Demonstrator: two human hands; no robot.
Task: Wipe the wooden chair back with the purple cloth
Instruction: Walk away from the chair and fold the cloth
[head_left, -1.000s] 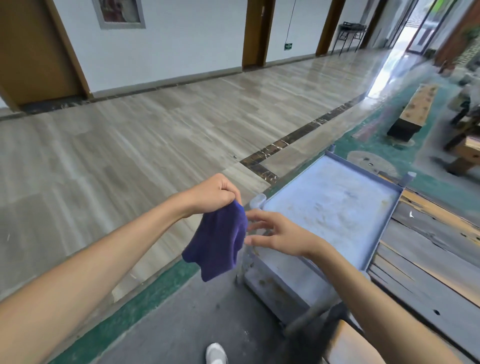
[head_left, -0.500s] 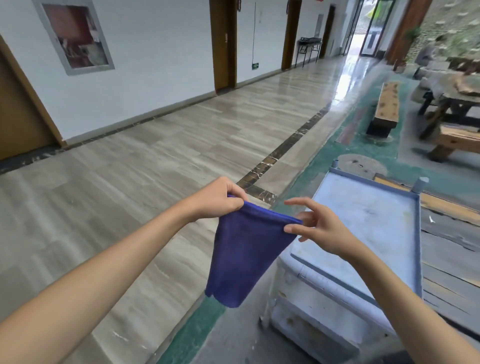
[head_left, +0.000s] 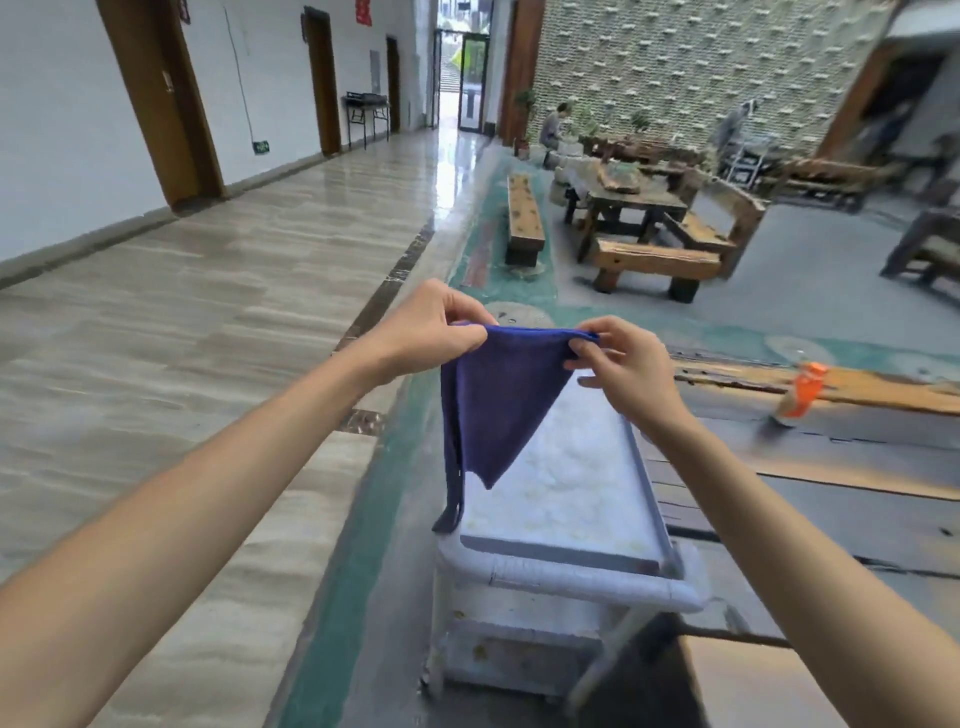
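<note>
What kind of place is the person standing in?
Probably a public lobby or courtyard lounge beside a corridor: a long polished stone-tile floor lined with brown wooden doors, rustic heavy timber benches around a dark wooden table, and a textured brick wall.

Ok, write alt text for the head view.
Two bare hands, left hand and right hand, pinch the top edge of a purple cloth stretched between them, above a pale grey metal cart. Wooden benches and tables stand beyond.
</note>
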